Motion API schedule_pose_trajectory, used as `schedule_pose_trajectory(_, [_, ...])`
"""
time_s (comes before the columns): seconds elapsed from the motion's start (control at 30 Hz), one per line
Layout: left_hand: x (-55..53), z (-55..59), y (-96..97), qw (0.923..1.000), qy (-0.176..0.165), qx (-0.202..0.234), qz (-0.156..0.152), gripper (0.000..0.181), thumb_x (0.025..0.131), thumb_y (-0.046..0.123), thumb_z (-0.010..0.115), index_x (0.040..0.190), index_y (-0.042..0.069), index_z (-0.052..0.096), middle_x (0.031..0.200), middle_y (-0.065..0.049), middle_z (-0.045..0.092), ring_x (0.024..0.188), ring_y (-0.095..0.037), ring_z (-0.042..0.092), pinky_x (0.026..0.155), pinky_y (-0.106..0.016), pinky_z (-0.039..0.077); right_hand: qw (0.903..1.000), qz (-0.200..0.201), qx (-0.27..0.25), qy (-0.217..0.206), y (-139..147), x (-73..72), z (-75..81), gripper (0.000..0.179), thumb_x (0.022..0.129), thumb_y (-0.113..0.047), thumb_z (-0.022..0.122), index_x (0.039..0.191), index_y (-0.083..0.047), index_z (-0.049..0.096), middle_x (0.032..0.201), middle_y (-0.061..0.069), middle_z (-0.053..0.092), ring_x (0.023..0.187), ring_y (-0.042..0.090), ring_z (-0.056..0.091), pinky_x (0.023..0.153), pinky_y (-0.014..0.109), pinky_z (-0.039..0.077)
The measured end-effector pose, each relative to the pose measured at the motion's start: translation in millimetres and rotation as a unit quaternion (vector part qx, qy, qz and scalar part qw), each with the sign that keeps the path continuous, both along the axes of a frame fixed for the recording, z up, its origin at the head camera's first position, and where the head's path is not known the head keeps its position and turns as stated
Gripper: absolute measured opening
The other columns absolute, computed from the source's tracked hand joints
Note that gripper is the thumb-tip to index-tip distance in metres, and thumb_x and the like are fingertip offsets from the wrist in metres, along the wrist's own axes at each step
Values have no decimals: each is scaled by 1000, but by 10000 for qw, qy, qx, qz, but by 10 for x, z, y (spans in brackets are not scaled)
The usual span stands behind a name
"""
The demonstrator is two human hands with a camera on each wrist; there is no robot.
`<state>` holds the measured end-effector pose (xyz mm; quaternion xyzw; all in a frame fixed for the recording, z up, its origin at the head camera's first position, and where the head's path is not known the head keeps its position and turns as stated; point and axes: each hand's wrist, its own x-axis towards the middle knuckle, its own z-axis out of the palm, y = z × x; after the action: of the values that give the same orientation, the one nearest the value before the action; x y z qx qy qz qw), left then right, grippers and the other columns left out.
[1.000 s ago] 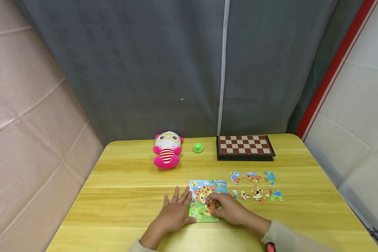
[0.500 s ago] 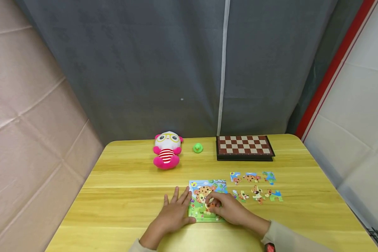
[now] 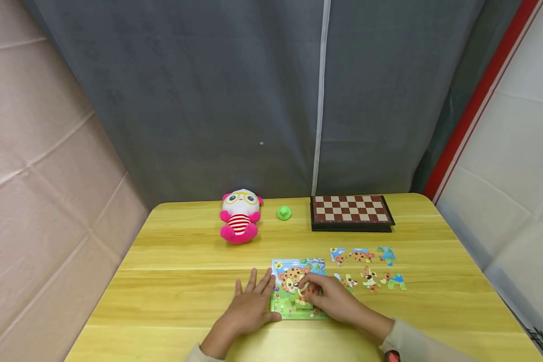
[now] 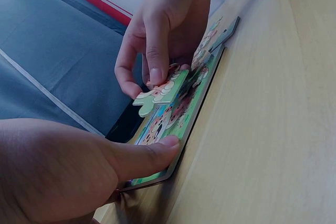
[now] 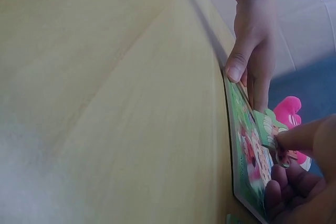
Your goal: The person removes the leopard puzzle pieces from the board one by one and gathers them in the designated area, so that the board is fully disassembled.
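In the head view, a jigsaw board (image 3: 282,310) with a cartoon leopard picture lies on the table. My left hand (image 3: 250,305) is spread at its left side, with straight fingers. The left wrist view shows that thumb resting on the board's edge. My right hand (image 3: 334,297) is over the board's right part. It pinches a jigsaw piece (image 4: 161,92), green with orange and cream shapes, between thumb and fingers. The piece is tilted and raised above the board, with a dark gap below it. In the right wrist view, fingers partly cover the piece (image 5: 269,127).
Several loose jigsaw pieces (image 3: 369,279) lie in two rows right of the board. Further back on the wooden table (image 3: 185,271) are a pink panda plush (image 3: 240,217), a small green duck (image 3: 284,212) and a checkered game board (image 3: 352,208). A grey curtain (image 3: 231,100) hangs behind.
My right hand has shifted slightly to the right, and the jigsaw piece it pinches has tilted up from the board. My left hand has stayed in place.
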<state>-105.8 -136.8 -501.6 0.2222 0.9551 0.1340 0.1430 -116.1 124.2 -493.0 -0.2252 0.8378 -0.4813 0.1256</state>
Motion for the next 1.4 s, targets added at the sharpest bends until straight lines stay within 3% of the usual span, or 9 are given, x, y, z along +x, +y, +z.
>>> schedule_pose_trajectory(0.27, [7, 7, -4, 10000, -15, 10, 1, 98, 90, 63, 65, 163, 10, 29, 173, -6, 13, 157, -46, 6, 112, -82, 12, 9998, -168, -100, 87, 102, 23, 9, 14, 97, -16, 72, 111, -15, 71, 85, -5, 65, 74, 8, 58, 64, 26, 52])
schedule_pose_trajectory(0.77, [2, 11, -10, 10000, -23, 33, -22, 98, 90, 63, 65, 163, 10, 28, 173, -6, 12, 157, -46, 4, 112, -82, 11, 9991, -185, -118, -356, 520, 71, 21, 15, 102, -15, 65, 116, -9, 68, 93, 2, 68, 82, 13, 63, 69, 28, 55])
schedule_pose_trajectory(1.4, [9, 28, -3, 10000, -35, 44, -37, 98, 91, 63, 64, 164, 10, 27, 173, -6, 11, 157, -46, 4, 113, -82, 10, 9995, -165, -160, -229, 1157, 157, -35, 16, 103, -12, 63, 118, -8, 66, 99, 0, 70, 87, 10, 65, 74, 26, 55])
